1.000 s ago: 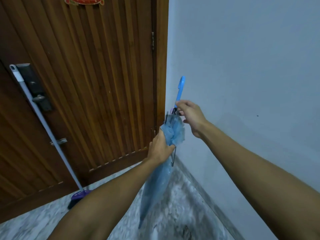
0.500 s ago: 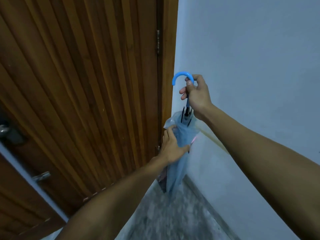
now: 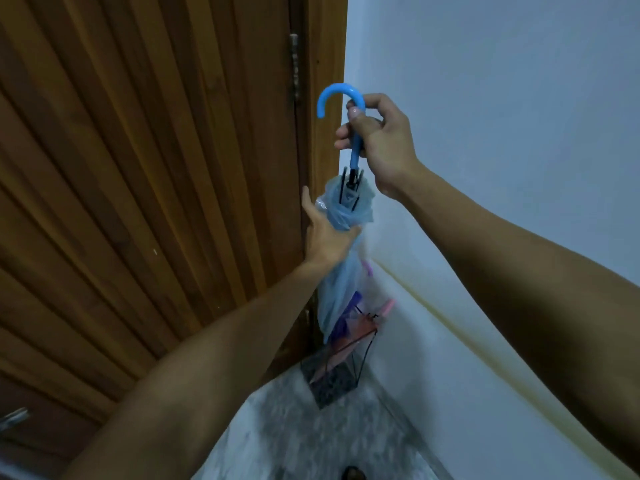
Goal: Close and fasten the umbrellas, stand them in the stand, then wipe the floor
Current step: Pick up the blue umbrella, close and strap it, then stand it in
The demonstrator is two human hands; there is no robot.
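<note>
Since half a second ago, the pale blue folded umbrella [image 3: 341,237] has been carried over the black wire stand [image 3: 346,362] at five o'clock. Its curved handle [image 3: 341,98] is gripped by the right hand [image 3: 381,143]; the canopy is wrapped by the left hand [image 3: 327,233]. Its tip should be lowered straight between the umbrellas already inside.

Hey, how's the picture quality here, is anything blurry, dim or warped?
Head view: dim, bluish light, no glare; the floor and the stand are smeared, while the right hand on the blue handle and the left hand around the blue umbrella look sharper; the wide lens bends the door slats.
</note>
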